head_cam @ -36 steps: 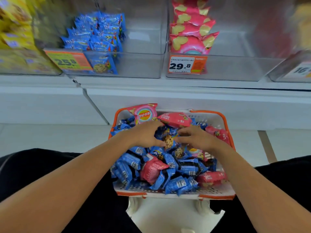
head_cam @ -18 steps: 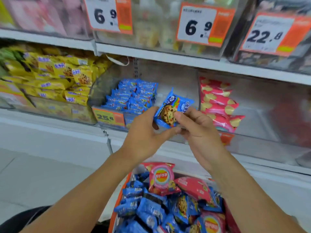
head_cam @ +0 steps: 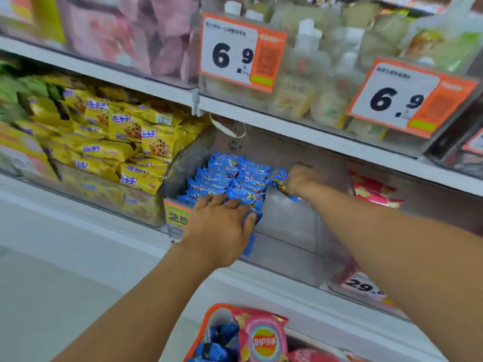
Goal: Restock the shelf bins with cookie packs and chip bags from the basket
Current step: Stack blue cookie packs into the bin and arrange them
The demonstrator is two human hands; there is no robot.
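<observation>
Store shelf, clear bin [head_cam: 287,246]: right hand [head_cam: 304,178] pinches blue cookie pack [head_cam: 281,178] inside; left hand [head_cam: 222,226] spread on stacked packs [head_cam: 230,178]

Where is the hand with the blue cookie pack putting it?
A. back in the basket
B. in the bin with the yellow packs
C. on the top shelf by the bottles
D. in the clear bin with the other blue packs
D. The right hand holds a blue cookie pack inside the clear bin, beside the stacked blue packs.
</observation>
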